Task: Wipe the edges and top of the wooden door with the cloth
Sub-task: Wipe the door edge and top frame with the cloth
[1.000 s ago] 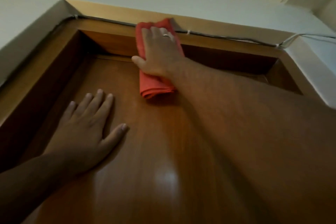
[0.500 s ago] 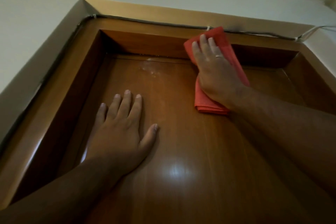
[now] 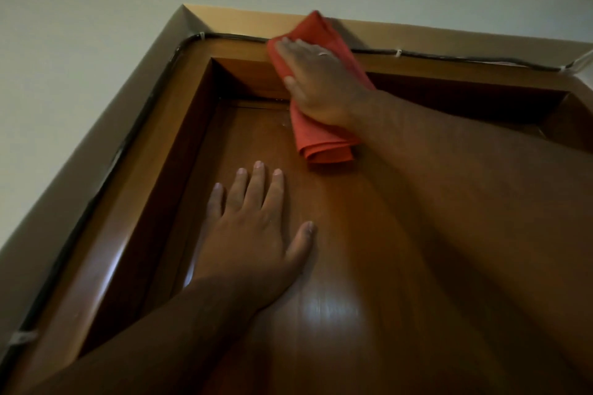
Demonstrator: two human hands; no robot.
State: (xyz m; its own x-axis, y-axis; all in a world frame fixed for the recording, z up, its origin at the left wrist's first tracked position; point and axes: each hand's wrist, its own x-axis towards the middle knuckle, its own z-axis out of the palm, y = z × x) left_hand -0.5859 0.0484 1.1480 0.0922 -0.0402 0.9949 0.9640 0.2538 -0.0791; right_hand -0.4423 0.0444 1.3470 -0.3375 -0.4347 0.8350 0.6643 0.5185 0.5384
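I look up at a glossy brown wooden door (image 3: 369, 266) set in a wooden frame (image 3: 244, 74). My right hand (image 3: 321, 83) presses a folded red cloth (image 3: 321, 141) flat against the top of the frame, left of centre. The cloth's upper end reaches the frame's pale outer trim, and its lower folded end hangs over the door's top edge. My left hand (image 3: 253, 234) lies flat on the door face below the cloth, fingers spread, holding nothing. A ring shows on my right hand.
A black cable (image 3: 449, 56) with white clips runs along the frame's top and down its left side. Pale wall (image 3: 96, 42) surrounds the frame. A few pale specks sit on the door just left of the cloth.
My right hand has slid the cloth leftward and upward along the top of the frame, from right of centre back toward the left. My left hand stays flat on the door.
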